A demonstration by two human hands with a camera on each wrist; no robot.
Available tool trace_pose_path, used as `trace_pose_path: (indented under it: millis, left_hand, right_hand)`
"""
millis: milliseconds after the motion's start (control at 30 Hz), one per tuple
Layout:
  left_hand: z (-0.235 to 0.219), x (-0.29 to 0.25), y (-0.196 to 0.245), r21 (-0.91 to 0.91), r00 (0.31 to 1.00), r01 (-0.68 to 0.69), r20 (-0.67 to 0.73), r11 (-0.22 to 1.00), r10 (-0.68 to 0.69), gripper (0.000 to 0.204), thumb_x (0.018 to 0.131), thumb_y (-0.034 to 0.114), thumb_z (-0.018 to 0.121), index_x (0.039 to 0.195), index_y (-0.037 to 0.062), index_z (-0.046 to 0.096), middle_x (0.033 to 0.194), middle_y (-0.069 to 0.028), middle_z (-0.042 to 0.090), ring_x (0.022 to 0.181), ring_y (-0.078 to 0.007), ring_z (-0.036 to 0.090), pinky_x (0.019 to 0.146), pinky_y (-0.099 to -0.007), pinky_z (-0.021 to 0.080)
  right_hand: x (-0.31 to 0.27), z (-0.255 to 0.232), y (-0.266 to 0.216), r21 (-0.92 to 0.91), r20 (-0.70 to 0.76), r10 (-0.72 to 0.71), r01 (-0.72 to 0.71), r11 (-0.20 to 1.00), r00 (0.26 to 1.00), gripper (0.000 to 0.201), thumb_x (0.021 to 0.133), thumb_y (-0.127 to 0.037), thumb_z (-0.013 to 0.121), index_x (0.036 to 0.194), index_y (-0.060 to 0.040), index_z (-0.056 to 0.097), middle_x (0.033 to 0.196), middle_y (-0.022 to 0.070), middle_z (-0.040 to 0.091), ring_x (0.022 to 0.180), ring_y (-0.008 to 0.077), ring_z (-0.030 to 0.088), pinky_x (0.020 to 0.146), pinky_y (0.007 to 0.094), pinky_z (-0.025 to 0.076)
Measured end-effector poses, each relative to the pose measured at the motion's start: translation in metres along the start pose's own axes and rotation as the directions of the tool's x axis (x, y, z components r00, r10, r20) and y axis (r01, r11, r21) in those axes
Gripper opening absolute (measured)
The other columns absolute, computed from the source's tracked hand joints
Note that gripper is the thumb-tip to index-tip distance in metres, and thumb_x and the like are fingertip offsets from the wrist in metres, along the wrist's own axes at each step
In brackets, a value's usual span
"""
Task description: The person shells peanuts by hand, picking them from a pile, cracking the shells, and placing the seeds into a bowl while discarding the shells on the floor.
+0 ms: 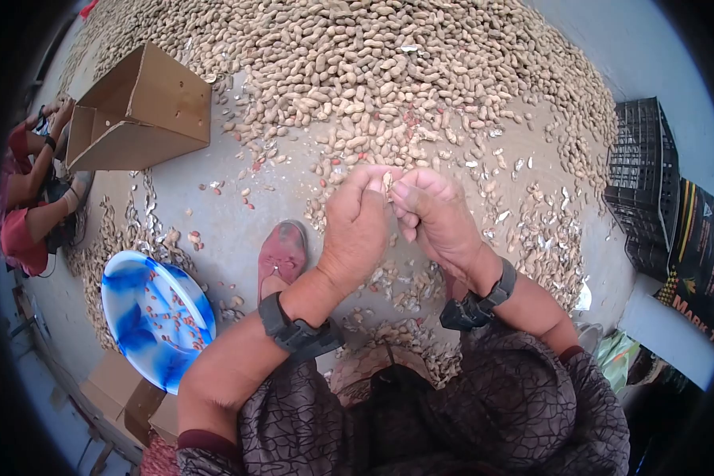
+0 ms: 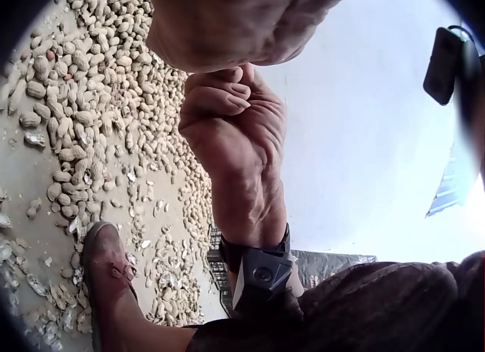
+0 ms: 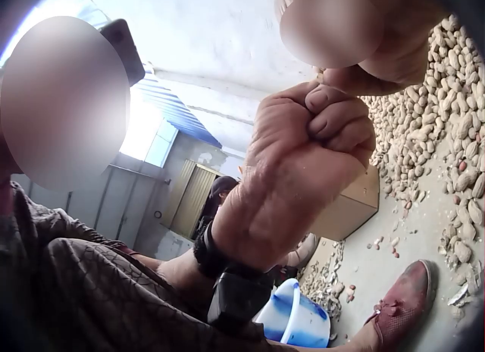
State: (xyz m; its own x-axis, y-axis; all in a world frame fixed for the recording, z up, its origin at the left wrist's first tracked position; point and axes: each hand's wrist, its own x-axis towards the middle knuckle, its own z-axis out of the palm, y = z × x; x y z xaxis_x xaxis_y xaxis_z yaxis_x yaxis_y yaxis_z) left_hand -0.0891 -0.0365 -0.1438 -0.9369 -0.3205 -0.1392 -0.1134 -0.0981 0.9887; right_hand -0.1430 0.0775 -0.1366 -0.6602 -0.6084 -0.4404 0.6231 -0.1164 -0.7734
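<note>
Both hands (image 1: 389, 210) pinch ridged tan peanut shell (image 1: 387, 182) w/ curled fingers.

Tan peanuts, blue bowl, red shoe

Pale tan peanuts (image 1: 357, 71) cover the grey floor (image 1: 214, 206); beside the heap lies a plain brown cardboard box (image 1: 139, 111). Below the box, a bowl (image 1: 147, 313) swirled blue and white holds reddish kernels. Right of the bowl is a faded red shoe (image 1: 283, 250). The garment (image 1: 452, 404) is dark brown with a crackled line pattern; the wrist straps (image 1: 297, 333) are black, as is the crate (image 1: 639, 190).
</note>
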Motion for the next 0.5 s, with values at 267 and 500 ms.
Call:
trace_pose_path:
  millis: [267, 500]
  left_hand:
    - [-0.01, 0.003, 0.004, -0.487, 0.907, 0.421, 0.238, 0.765, -0.348, 0.021, 0.092, 0.019, 0.038, 0.103, 0.0037, 0.048, 0.061, 0.0031, 0.042, 0.047, -0.0038, 0.032, 0.042, -0.0173, 0.025]
    - [-0.015, 0.007, -0.004, -0.264, 0.899, 0.432, 0.209, 0.863, -0.386, 0.019, 0.091, 0.021, 0.042, 0.081, 0.0065, 0.05, 0.059, 0.0029, 0.044, 0.047, -0.0029, 0.034, 0.041, -0.0173, 0.027]
  right_hand:
    - [-0.001, -0.003, 0.002, -0.079, 0.015, -0.11, 0.111, 0.991, 0.994, 0.018, 0.086, -0.019, 0.052, 0.085, -0.0016, 0.054, 0.069, 0.0016, 0.056, 0.056, 0.0048, 0.049, 0.048, 0.0178, 0.04]
    - [-0.003, -0.003, 0.003, -0.663, 0.104, -0.476, 0.418, 0.622, 0.873, 0.011, 0.077, -0.009, 0.061, 0.08, -0.0002, 0.055, 0.067, 0.0053, 0.056, 0.055, 0.012, 0.052, 0.049, 0.0245, 0.041]
